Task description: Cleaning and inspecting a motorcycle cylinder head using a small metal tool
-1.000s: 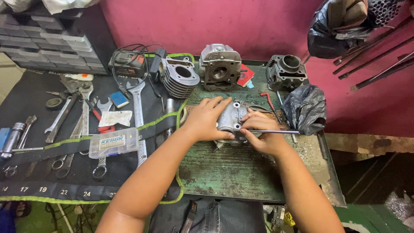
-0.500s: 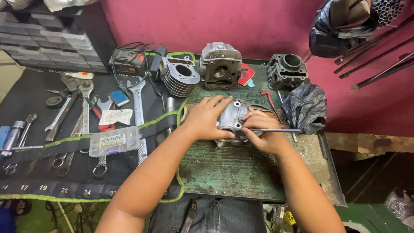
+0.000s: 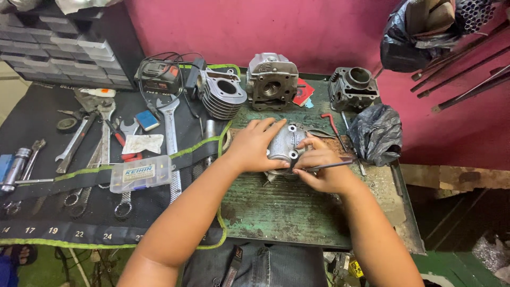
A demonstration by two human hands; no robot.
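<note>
A grey cast-metal engine cover (image 3: 283, 144) lies on the worn green workbench (image 3: 297, 207). My left hand (image 3: 254, 144) presses flat on the cover's left side and steadies it. My right hand (image 3: 321, 166) rests at the cover's right edge and grips a thin metal tool (image 3: 340, 164) whose shaft sticks out to the right. The tool's tip is hidden under my fingers.
Behind the cover stand a finned cylinder (image 3: 220, 94), a cylinder head (image 3: 272, 81) and another cylinder (image 3: 352, 86). A black plastic bag (image 3: 376, 133) and a red hex key (image 3: 332, 123) lie right. A black tool roll (image 3: 79, 159) with wrenches and a clear parts box (image 3: 140, 174) covers the left.
Both hands have stayed on the cover with only slight shifts; the camera view has moved a little.
</note>
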